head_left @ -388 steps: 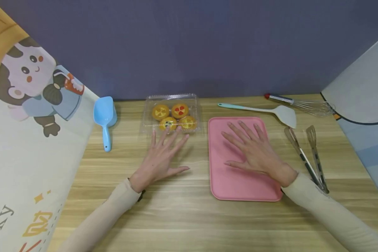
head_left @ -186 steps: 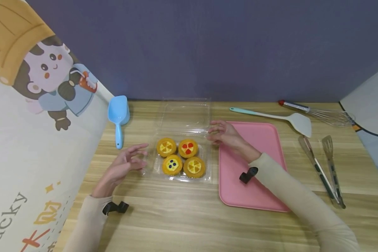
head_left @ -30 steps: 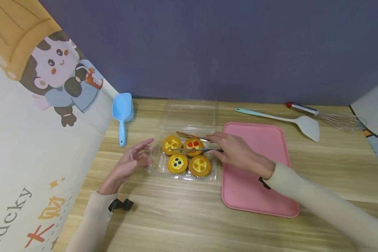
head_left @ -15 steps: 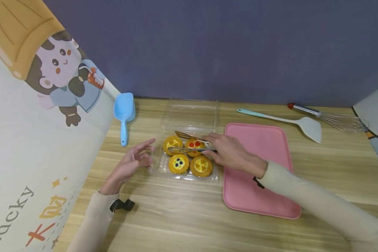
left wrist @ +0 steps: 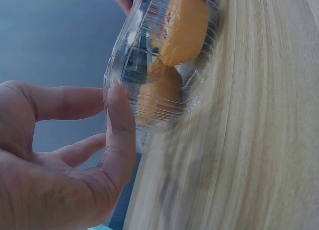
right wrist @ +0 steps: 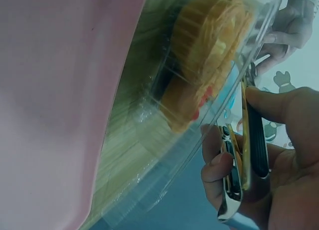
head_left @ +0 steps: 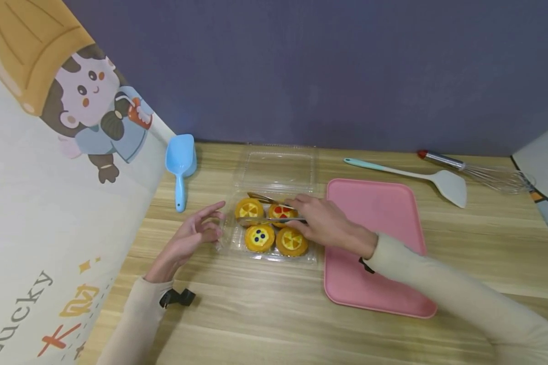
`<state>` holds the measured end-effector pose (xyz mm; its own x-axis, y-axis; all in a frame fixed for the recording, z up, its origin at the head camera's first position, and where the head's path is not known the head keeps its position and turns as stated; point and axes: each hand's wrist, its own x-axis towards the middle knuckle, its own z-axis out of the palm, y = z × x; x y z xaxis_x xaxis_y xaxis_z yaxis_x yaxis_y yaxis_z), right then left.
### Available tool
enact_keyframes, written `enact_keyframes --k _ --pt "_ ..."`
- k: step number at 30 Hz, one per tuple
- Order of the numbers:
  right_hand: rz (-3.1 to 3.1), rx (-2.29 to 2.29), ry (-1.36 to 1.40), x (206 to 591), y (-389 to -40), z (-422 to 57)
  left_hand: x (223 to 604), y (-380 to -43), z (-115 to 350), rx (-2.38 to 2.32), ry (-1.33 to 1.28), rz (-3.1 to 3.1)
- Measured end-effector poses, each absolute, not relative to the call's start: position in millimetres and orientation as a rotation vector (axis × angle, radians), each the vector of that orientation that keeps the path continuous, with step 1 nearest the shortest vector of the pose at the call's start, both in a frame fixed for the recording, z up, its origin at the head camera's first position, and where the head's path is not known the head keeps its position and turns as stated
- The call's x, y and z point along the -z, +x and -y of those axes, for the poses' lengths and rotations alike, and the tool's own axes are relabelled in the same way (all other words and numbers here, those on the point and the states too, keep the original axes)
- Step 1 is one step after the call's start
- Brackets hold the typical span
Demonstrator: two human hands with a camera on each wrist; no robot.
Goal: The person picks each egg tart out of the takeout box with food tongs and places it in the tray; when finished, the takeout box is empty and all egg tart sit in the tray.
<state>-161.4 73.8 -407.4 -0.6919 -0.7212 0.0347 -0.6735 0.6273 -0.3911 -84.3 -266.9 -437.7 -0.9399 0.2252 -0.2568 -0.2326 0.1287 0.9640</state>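
In the head view, an opened clear plastic container [head_left: 224, 248] holds several egg tarts, its lid [head_left: 278, 170] folded back toward the wall. My left hand [head_left: 187, 238] pinches the container's left rim between thumb and fingers, plainest in the left wrist view. My right hand [head_left: 326, 225] holds metal tongs [head_left: 274, 220] by their dark grips [right wrist: 255, 140]. The tongs' two blades reach left past the red-topped tart [head_left: 280, 211], one behind and one in front of the back-left tart [head_left: 249, 209] with yellow wedges. Whether they touch it I cannot tell.
Right of the container lies a pink tray [head_left: 374, 284], partly under my right forearm. A white turner [head_left: 447, 187] and a whisk [head_left: 447, 160] lie at the back right. A blue scoop [head_left: 180, 157] lies back left, near the printed side wall.
The container was closed at first, then opened. The tongs, earlier lying right of the tray, are now in my right hand. Over the last second they have shifted slightly left; the left hand stays put.
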Motion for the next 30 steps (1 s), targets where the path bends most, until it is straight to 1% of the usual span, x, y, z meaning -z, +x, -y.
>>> enact_keyframes --k 13,24,30 --pt "-2.759 0.521 -1.215 407.3 -159.0 -70.5 436.1 -83.9 265.6 -1.867 0.002 -2.082" --pt "-2.768 0.511 -1.167 402.2 -157.0 -71.0 436.5 -83.5 266.5 -1.849 -0.008 -2.089" --pt "-2.81 0.412 -1.227 398.3 -152.5 -63.3 437.0 -83.3 265.9 -1.844 -0.006 -2.094"
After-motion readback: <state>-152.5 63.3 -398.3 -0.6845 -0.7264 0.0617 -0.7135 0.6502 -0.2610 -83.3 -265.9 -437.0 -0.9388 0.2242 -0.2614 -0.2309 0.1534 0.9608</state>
